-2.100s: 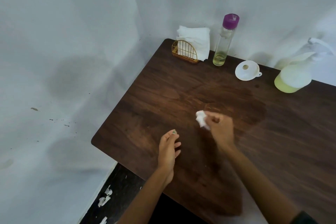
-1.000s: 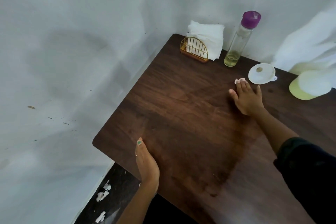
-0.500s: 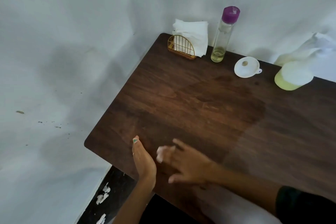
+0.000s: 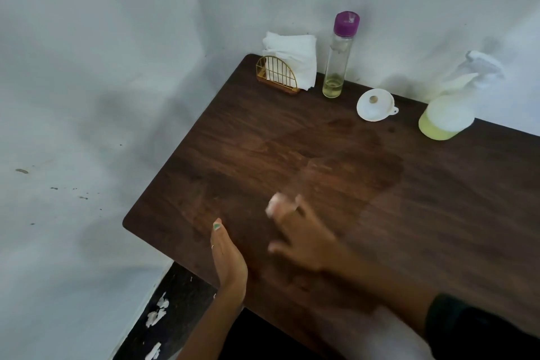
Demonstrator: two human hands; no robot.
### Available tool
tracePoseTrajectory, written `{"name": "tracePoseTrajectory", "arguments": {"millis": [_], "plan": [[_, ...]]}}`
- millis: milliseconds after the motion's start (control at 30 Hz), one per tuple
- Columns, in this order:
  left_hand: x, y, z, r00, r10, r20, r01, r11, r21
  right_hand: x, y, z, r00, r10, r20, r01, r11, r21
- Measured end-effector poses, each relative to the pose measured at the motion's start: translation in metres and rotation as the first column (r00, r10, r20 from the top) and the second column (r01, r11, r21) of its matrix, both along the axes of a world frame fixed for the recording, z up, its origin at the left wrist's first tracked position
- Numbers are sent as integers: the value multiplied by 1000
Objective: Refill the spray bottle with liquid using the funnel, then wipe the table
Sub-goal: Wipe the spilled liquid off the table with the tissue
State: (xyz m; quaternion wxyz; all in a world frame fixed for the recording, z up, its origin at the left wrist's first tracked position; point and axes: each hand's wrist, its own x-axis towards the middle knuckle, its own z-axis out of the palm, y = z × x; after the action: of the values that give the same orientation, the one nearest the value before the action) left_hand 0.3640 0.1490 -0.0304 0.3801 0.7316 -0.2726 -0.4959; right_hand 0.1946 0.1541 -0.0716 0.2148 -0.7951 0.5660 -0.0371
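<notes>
The refilling looks finished: the translucent plastic spray bottle (image 4: 445, 117) with yellow-green liquid in its base stands at the upper right of the frame, its trigger head on, and the small white plastic funnel (image 4: 375, 104) lies on the tabletop just left of it. Wiping is under way. In the lower middle, the right hand (image 4: 301, 232), blurred, presses a small white wad of tissue (image 4: 274, 204) under its fingers onto the dark wooden table (image 4: 438, 213); whether the fingers curl around it cannot be told. A darker damp patch spreads mid-table, so some drying probably remains. The left hand (image 4: 227, 257) rests flat and straight-fingered at the near edge. Along the wall stand a gold wire napkin holder (image 4: 277, 74) and a purple-capped clear glass bottle (image 4: 340, 55), clear of the wiping path.
</notes>
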Motion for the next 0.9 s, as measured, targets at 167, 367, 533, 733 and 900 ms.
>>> {"name": "tracePoseTrajectory", "arguments": {"millis": [167, 367, 533, 733, 900], "plan": [[-6, 7, 3, 999, -32, 39, 32, 999, -8, 25, 84, -10, 867, 480, -133, -490, 870, -52], [-16, 18, 7, 999, -42, 32, 42, 999, 2, -158, -4, 2, 954, -234, -186, 224, 972, -74], [-20, 29, -1, 998, -50, 31, 49, 998, 40, -225, -34, 14, 759, -582, -292, 623, 780, 65], [-23, 37, -1, 998, -55, 31, 54, 998, 35, -59, 72, -2, 996, -45, -72, 39, 996, -75], [-24, 39, 3, 993, -95, 68, 94, 995, 27, -21, 142, -7, 872, 452, -186, -472, 878, -77]]}}
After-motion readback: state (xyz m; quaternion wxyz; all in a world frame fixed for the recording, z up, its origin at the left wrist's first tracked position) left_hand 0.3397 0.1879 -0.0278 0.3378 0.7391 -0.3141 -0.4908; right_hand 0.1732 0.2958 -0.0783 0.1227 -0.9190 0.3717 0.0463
